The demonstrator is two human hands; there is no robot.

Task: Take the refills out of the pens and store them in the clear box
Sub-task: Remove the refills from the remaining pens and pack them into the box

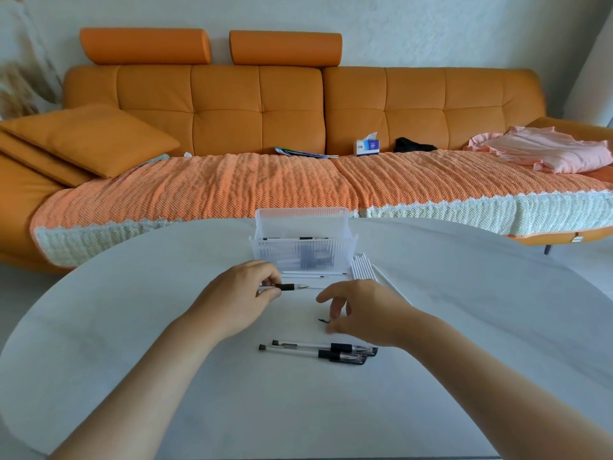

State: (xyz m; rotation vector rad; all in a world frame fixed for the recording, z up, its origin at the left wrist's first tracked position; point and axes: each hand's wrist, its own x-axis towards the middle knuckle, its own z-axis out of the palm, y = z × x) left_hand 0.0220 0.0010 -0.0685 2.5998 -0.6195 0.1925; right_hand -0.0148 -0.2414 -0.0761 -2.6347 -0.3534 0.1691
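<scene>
While the left hand [238,293] grips a pen [292,287] and the right hand [361,310] hovers relaxed and empty, the tiny black part [322,321] could roll away.

a home living room: orange sofa [298,104], cushions [89,141], tissue box [366,146].
</scene>
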